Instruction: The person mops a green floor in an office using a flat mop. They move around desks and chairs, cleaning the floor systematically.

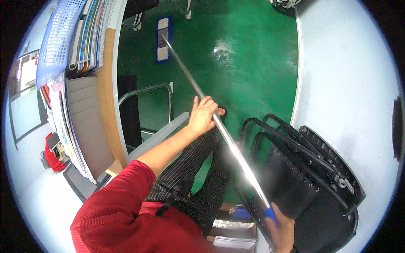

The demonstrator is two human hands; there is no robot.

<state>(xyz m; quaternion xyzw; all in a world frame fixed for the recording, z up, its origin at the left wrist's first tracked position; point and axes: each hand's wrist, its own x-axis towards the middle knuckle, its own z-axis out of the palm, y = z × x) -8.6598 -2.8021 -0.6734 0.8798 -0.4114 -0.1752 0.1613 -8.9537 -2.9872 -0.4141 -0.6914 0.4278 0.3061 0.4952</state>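
On the green floor (249, 55), near its far edge, rests a flat mop head (163, 39), blue with pale pads. Its metal handle (219, 126) runs on a long diagonal from there back toward the person. Left hand (203, 116) is clenched around the handle at mid-length, nearer the head. Right hand (282, 230) is clenched on the blue end. Black chairs (308, 177) stand just beside the handle.

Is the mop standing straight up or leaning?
Leaning. The mop handle slants from the right hand past the left hand to the mop head.
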